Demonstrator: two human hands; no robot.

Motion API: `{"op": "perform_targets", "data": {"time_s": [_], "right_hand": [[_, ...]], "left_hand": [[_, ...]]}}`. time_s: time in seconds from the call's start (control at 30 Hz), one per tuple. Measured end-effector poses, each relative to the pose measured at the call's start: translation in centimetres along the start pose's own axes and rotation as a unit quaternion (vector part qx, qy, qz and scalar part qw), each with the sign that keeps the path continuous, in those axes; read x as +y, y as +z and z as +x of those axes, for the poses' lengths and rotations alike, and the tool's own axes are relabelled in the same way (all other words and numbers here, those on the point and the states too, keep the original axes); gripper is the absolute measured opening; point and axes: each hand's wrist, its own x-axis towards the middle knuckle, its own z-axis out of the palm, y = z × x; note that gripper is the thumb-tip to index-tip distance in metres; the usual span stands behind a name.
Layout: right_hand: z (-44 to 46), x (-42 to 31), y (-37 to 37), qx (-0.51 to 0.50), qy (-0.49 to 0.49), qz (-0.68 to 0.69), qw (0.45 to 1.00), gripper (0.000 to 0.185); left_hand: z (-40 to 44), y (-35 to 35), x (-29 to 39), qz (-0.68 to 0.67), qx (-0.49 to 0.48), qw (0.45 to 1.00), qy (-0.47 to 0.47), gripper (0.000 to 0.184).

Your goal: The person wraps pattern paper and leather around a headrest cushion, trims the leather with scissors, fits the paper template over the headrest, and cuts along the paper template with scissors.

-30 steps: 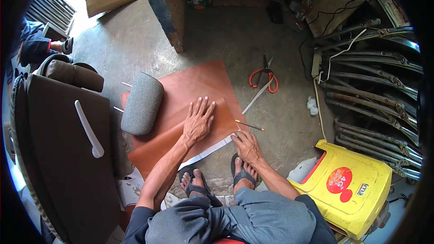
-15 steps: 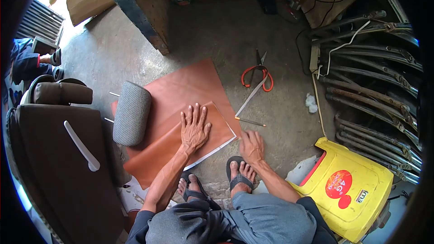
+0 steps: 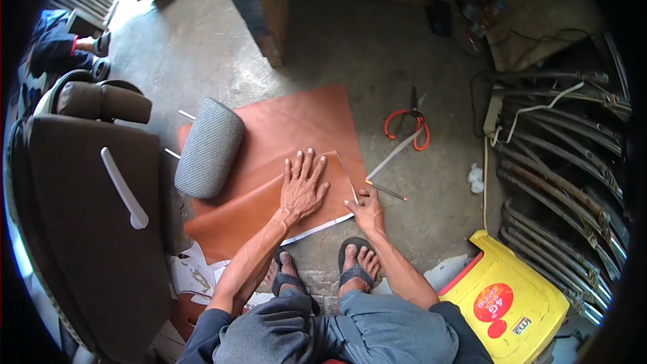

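While hands point(image 3: 303, 190) point(image 3: 368, 216) touch sheeting point(image 3: 303, 118), a container point(image 3: 529, 296) sits nearby.

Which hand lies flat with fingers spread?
The left hand, palm down on the orange-brown sheet; the right hand is at the sheet's corner, fingers bent.

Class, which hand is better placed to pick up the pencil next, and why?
Probably the right hand: it is nearer the pencil, while the left hand lies flat on the brown sheet.

Hands point(image 3: 304, 190) on folded brown sheet point(image 3: 296, 195), headrest point(image 3: 210, 149) beside.
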Motion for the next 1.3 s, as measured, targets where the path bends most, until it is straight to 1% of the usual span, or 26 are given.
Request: {"op": "perform_targets", "data": {"time_s": [0.03, 0.07, 0.1, 0.17, 0.23, 0.3, 0.37, 0.43, 0.5, 0.57, 0.6, 0.63, 0.7, 0.73, 0.77, 0.83, 0.87, 0.9, 0.97, 1.03, 1.07, 1.1, 1.17, 1.2, 1.23, 1.3], "right_hand": [[0.8, 0.3, -0.3, -0.026, 0.011, 0.034, 0.999, 0.046], [1.7, 0.8, -0.6, -0.053, 0.021, -0.034, 0.998, 0.043], [2.4, 0.9, -0.8, -0.057, 0.019, -0.033, 0.998, 0.043], [2.4, 1.7, -1.2, -0.042, 0.047, 0.001, 0.998, 0.041], [2.7, 1.2, -2.3, -0.020, 0.018, -0.002, 1.000, 0.039], [2.7, 2.8, -3.0, -0.025, 0.038, 0.032, 0.998, 0.035], [2.7, 3.0, -3.0, -0.037, 0.041, 0.057, 0.997, 0.031], [2.2, 2.3, -3.5, -0.055, 0.055, 0.093, 0.993, 0.021], [2.8, 2.5, -3.4, -0.045, 0.046, 0.066, 0.996, 0.026], [2.9, 2.7, -3.4, -0.056, 0.054, 0.079, 0.994, 0.025], [2.9, 2.6, -3.4, -0.055, 0.046, 0.060, 0.996, 0.024], [3.2, 2.4, -3.2, -0.059, 0.041, 0.064, 0.995, 0.024], [2.7, 2.3, -3.0, -0.062, 0.054, 0.105, 0.991, 0.025], [2.5, 2.1, -3.0, -0.056, 0.058, 0.095, 0.992, 0.024], [2.6, 1.7, -2.9, -0.049, 0.055, 0.098, 0.993, 0.024], [2.2, 1.1, -2.9, -0.049, 0.000, 0.115, 0.992, 0.027], [2.0, 0.7, -3.1, -0.059, 0.002, 0.135, 0.989, 0.031], [1.5, 0.6, -2.5, -0.057, 0.009, 0.136, 0.989, 0.031], [1.6, -0.4, -1.3, -0.055, -0.047, 0.184, 0.980, 0.035], [1.9, -0.1, -0.4, -0.053, -0.068, 0.169, 0.982, 0.035], [2.2, -0.1, -0.2, -0.054, -0.034, 0.143, 0.988, 0.033], [2.5, -0.3, 0.0, -0.055, -0.001, 0.119, 0.991, 0.032], [2.6, -1.2, -0.3, -0.036, -0.017, 0.101, 0.994, 0.031], [2.8, -1.8, -0.8, -0.055, -0.007, 0.058, 0.997, 0.030], [2.6, -1.9, -1.4, -0.075, 0.006, 0.012, 0.997, 0.030], [3.1, -1.3, -1.6, -0.081, 0.011, -0.005, 0.997, 0.033]], "left_hand": [[0.0, -0.6, -0.2, -0.026, 0.001, 1.000, -0.005, 0.069], [-0.7, -1.2, -0.6, -0.041, 0.051, 0.997, -0.033, 0.064], [-1.9, -1.6, -1.3, -0.038, 0.052, 0.997, -0.037, 0.064], [-6.5, -2.8, -3.9, -0.074, 0.203, 0.966, -0.141, 0.059], [-12.3, -3.6, -7.1, -0.035, 0.239, 0.941, -0.236, 0.055], [-19.2, -2.1, -11.2, 0.055, 0.248, 0.896, -0.365, 0.057], [-23.4, -2.3, -12.8, -0.003, 0.247, 0.800, -0.547, 0.058], [-26.1, -1.8, -16.0, -0.018, 0.237, 0.810, -0.537, 0.059], [-26.6, -2.2, -16.4, -0.033, 0.232, 0.817, -0.526, 0.060], [-24.7, -5.1, -15.8, -0.223, 0.164, 0.739, -0.615, 0.067], [-25.6, -3.5, -17.6, -0.215, 0.174, 0.761, -0.587, 0.060], [-25.8, -2.6, -19.0, -0.211, 0.180, 0.760, -0.587, 0.060], [-26.0, -2.3, -20.0, -0.415, 0.171, 0.684, -0.574, 0.049], [-25.7, -2.9, -20.1, -0.454, 0.185, 0.676, -0.551, 0.039], [-25.1, -3.5, -20.5, -0.457, 0.185, 0.679, -0.544, 0.039], [-24.4, -5.7, -20.8, -0.588, 0.175, 0.621, -0.488, 0.030], [-24.4, -7.0, -21.8, -0.582, 0.179, 0.629, -0.482, 0.022], [-24.4, -8.1, -22.7, -0.574, 0.194, 0.653, -0.455, 0.021], [-24.6, -8.7, -25.6, -0.412, 0.269, 0.784, -0.379, 0.023], [-25.3, -8.1, -26.4, -0.389, 0.245, 0.791, -0.404, 0.023], [-25.6, -7.7, -26.7, -0.364, 0.224, 0.797, -0.427, 0.023], [-25.5, -7.2, -25.5, -0.431, 0.213, 0.758, -0.441, 0.024], [-27.1, -4.6, -27.2, -0.510, 0.162, 0.676, -0.507, 0.026], [-27.1, -4.2, -26.5, -0.549, 0.188, 0.644, -0.499, 0.025], [-27.4, -4.3, -26.3, -0.549, 0.181, 0.644, -0.501, 0.025], [-27.6, -4.7, -26.5, -0.482, 0.140, 0.701, -0.506, 0.024]]}}
